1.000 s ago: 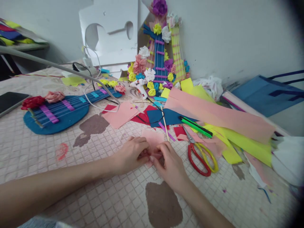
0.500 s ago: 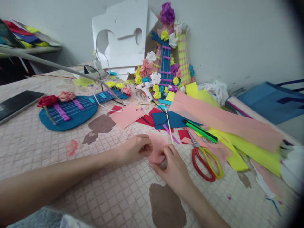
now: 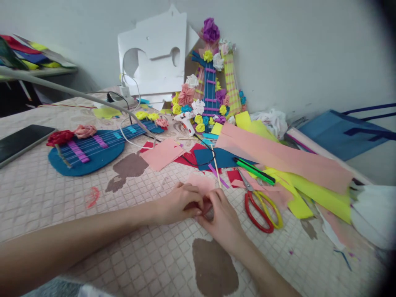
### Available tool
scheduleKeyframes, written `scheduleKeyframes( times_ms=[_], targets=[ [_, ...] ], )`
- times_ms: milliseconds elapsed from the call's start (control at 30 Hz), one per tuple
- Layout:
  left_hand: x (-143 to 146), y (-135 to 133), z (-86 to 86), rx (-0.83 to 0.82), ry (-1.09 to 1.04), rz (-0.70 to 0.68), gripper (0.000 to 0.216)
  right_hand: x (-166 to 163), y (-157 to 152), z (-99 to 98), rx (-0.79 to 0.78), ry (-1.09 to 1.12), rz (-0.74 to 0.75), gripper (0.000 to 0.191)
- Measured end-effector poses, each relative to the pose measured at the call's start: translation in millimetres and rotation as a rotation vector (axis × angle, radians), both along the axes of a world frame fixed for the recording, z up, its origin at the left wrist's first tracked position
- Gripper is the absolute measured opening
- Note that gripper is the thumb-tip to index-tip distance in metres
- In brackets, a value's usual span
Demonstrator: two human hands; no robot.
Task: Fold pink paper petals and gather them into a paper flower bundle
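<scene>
Since the earlier frame the two hands have drawn together, covering more of the pink paper (image 3: 200, 183) at lower centre. The left hand (image 3: 177, 204) and right hand (image 3: 224, 220) both pinch it. The pinched portion is hidden beneath the fingers. The scissors (image 3: 261, 204) lie just right.

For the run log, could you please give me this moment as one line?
left hand: pinches pink paper | right hand: pinches pink paper | scissors: flat on table, beside right hand

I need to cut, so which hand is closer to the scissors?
Right. The right hand sits just beside the scissors; the left hand is beyond it, both pinching pink paper.
</scene>
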State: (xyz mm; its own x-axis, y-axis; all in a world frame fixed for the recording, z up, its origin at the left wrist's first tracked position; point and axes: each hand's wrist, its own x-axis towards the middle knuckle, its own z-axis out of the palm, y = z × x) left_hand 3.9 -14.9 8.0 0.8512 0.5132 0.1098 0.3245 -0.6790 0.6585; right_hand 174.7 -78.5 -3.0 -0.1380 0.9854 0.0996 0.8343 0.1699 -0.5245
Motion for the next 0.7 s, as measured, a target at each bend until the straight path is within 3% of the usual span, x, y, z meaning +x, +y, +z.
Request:
scheduleKeyframes(
  times_ms=[100,300,467,700],
  targets=[
    [-1,2,-1.6,0.002,0.011,-0.003,0.003,9,0,7.1,-0.027,0.061,0.054,0.032],
    [0,3,-0.9,-0.031,0.036,0.018,0.008,23,3,6.9,0.001,-0.119,-0.105,0.018],
    [1,2,-3.0,-0.043,0.013,0.024,0.006,17,3,4.2,0.015,-0.136,-0.116,0.024],
    [1,3,-4.2,-0.038,0.022,0.039,0.008,24,5,4.5,0.037,-0.078,-0.091,0.017]
  ],
)
